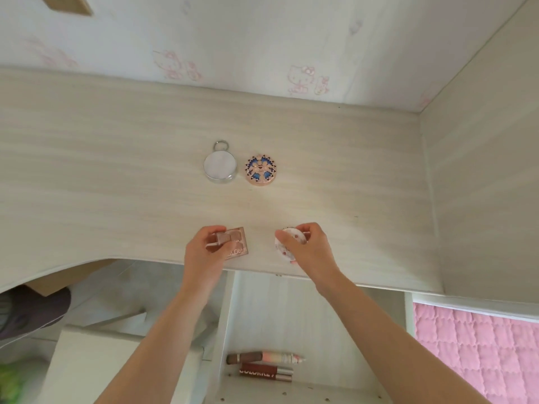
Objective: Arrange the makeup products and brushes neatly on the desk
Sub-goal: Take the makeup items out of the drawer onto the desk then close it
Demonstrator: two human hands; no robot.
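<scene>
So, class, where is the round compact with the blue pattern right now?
In the head view, the blue-patterned round compact lies flat near the middle of the desk. It is just right of the silver tin, with a small gap between them.

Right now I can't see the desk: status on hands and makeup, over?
Left hand grips brown palette, front edge. Right hand grips white spotted compact. Round silver case and patterned compact farther back.

Pale wood-grain surface (116, 176). Midway back, side by side and just apart: round silver tin (218, 168) with key ring, patterned round compact (260, 171). Near the front edge, well apart: brown square palette (241, 242), white floral compact (281, 249), possibly resting flat, partly hidden.
</scene>
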